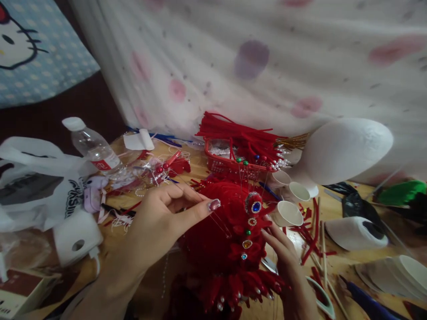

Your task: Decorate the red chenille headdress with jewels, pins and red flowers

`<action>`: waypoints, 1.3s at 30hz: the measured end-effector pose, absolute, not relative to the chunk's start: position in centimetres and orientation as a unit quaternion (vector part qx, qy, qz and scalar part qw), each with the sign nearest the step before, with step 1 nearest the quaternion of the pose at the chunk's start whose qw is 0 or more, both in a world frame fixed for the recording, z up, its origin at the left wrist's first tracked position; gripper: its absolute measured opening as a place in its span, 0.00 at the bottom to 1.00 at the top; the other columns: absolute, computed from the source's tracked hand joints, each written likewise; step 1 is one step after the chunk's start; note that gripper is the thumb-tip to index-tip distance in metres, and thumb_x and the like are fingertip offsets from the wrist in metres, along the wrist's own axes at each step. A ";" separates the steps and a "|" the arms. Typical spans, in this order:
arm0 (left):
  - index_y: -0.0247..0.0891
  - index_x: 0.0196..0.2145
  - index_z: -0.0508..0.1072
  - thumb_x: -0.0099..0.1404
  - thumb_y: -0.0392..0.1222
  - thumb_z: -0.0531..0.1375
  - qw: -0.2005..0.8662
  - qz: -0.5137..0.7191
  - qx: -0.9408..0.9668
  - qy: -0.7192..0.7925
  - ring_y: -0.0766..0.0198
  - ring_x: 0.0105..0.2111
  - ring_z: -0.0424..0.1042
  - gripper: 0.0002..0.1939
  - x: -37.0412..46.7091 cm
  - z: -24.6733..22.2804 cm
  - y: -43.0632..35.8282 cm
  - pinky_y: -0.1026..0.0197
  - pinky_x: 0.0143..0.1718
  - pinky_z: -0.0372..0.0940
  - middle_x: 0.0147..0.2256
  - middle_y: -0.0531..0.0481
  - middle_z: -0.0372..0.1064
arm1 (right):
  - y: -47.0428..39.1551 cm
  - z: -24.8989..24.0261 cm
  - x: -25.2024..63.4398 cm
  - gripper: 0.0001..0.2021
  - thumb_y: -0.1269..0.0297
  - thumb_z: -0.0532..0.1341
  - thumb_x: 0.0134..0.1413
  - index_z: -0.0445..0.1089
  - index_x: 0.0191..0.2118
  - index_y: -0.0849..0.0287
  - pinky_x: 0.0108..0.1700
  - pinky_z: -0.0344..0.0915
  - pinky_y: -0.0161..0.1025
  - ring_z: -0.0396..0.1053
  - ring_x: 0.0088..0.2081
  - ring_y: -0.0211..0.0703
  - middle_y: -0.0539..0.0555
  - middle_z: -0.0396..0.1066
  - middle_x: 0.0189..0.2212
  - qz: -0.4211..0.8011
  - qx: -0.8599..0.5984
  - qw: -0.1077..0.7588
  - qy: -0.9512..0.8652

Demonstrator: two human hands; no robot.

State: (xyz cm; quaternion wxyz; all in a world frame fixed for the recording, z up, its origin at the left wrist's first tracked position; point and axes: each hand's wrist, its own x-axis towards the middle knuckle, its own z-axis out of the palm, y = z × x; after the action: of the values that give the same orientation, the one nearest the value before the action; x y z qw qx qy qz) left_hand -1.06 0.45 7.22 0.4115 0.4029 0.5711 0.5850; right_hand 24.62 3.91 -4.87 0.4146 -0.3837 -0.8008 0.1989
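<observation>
A red velvety headdress (213, 222) stands in front of me. Down its front run jewelled pieces, among them a blue gem (256, 207), and pearl-tipped red petals (238, 284) fringe its lower edge. My left hand (173, 211) is closed in a pinch over the headdress, thumb against fingers, on a thin wire (218, 221) whose lower end reaches down in front of the red surface. Two red beads (163, 168) show at the wire's upper end. At the right side, my right hand (285, 253) has its fingers against the headdress, holding it; its thumb is hidden.
Behind the headdress, a red basket (213, 164) bears bundled red stems (233, 133). Paper cups (290, 213) and a white foam head (347, 151) stand to the right, with thread cones (353, 233) nearby. On the left are a plastic bottle (95, 146), a white bag (36, 178) and a charger (76, 238).
</observation>
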 end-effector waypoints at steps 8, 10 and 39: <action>0.39 0.22 0.78 0.51 0.39 0.70 0.415 0.565 0.404 0.587 0.69 0.25 0.73 0.05 -0.7 7.1 0.9 0.71 0.27 0.66 0.24 0.54 0.77 | 2.0 -3.3 23.3 0.15 0.56 0.55 0.67 0.67 0.57 0.40 0.62 0.62 0.59 0.64 0.61 0.53 0.51 0.65 0.61 0.190 -0.413 0.429 -0.780; 0.39 0.21 0.78 0.51 0.40 0.70 0.409 0.563 0.406 0.593 0.69 0.25 0.72 0.05 -0.8 7.1 0.9 0.69 0.27 0.66 0.24 0.54 0.76 | 1.9 -3.3 23.2 0.15 0.57 0.55 0.67 0.66 0.57 0.41 0.62 0.62 0.60 0.64 0.61 0.55 0.52 0.65 0.61 0.188 -0.410 0.427 -0.784; 0.41 0.22 0.79 0.52 0.41 0.67 0.438 0.481 0.474 0.594 0.66 0.25 0.73 0.04 -0.2 7.6 2.4 0.66 0.28 0.64 0.24 0.54 0.77 | 0.9 -1.7 23.0 0.26 0.51 0.59 0.61 0.58 0.64 0.40 0.61 0.61 0.66 0.56 0.65 0.65 0.51 0.54 0.68 0.183 -0.390 0.397 -0.810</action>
State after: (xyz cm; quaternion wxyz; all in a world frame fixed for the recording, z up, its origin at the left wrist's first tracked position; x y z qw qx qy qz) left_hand -0.20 2.43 7.57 0.4376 0.4736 0.5939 0.4812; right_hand 22.99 0.91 -1.72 0.3970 -0.3899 -0.8105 0.1831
